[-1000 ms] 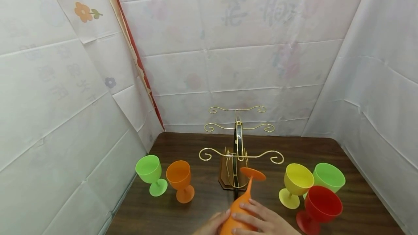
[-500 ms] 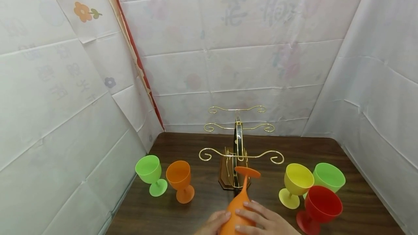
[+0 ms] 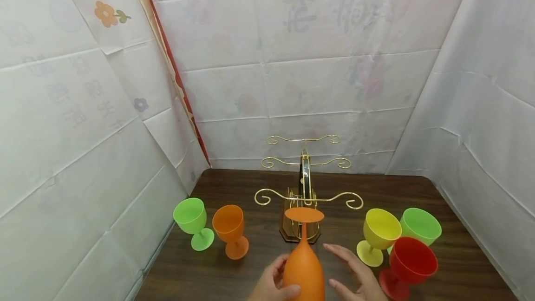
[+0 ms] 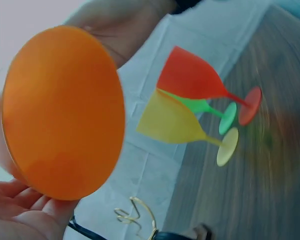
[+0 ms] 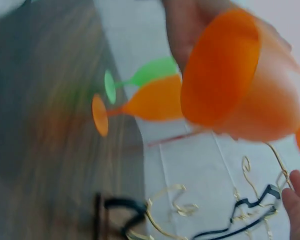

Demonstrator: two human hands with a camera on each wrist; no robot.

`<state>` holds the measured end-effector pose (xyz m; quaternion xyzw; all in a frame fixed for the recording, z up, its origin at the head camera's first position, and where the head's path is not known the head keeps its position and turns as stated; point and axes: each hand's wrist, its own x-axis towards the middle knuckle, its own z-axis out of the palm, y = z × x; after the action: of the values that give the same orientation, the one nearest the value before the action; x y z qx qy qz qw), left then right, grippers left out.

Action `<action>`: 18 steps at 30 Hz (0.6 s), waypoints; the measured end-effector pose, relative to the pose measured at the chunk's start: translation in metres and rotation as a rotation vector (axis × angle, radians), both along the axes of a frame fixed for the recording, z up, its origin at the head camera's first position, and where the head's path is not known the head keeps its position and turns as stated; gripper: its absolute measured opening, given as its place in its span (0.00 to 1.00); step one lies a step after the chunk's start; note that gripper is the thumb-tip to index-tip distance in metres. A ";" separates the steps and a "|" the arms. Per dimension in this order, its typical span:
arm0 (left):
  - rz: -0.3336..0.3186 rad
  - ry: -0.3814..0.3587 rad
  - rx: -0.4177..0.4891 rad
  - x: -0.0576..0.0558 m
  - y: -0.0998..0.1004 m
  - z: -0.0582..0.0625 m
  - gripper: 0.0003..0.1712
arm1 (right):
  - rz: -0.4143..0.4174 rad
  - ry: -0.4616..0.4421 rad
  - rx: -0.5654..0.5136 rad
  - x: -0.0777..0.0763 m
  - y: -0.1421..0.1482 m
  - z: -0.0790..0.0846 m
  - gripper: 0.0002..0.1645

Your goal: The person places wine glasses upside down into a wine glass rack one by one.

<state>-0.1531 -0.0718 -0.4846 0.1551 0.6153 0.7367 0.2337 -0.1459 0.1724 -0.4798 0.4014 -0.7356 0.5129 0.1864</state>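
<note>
My left hand grips an orange plastic goblet by its bowl, upside down, thumb lying across the front. Its round foot points up and overlaps the lower part of a gold wire glass rack in the head view. To the right, my right hand is spread, its fingers apart from the bowl. The left wrist view shows the goblet's wide mouth with left-hand fingers under it. In the right wrist view, right-hand fingertips appear at the edge, clear of the bowl.
The rack has three scrolled arms over a wooden base. Left of it stand a green goblet and another orange goblet. At right are yellow, green and red goblets, close together. White sheeting surrounds the brown table.
The goblet has swung from a rightward tilt to nearly straight, its foot shifting left. My right hand has let go of the bowl and opened to the right, while my left keeps its hold.
</note>
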 end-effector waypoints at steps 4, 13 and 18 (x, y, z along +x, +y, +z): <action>0.097 0.118 -0.063 0.003 0.005 0.002 0.39 | 0.122 -0.322 -0.109 0.006 -0.005 -0.002 0.43; 0.188 0.382 -0.114 0.006 0.011 0.003 0.41 | 0.128 -0.509 -0.070 0.007 -0.018 -0.005 0.45; 0.178 0.560 -0.106 0.005 0.010 0.001 0.43 | 0.164 -0.437 -0.094 0.006 -0.020 -0.008 0.43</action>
<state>-0.1479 -0.0614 -0.4833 0.2854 0.7045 0.6498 -0.0030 -0.1395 0.1521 -0.4882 0.3303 -0.6986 0.6347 -0.0008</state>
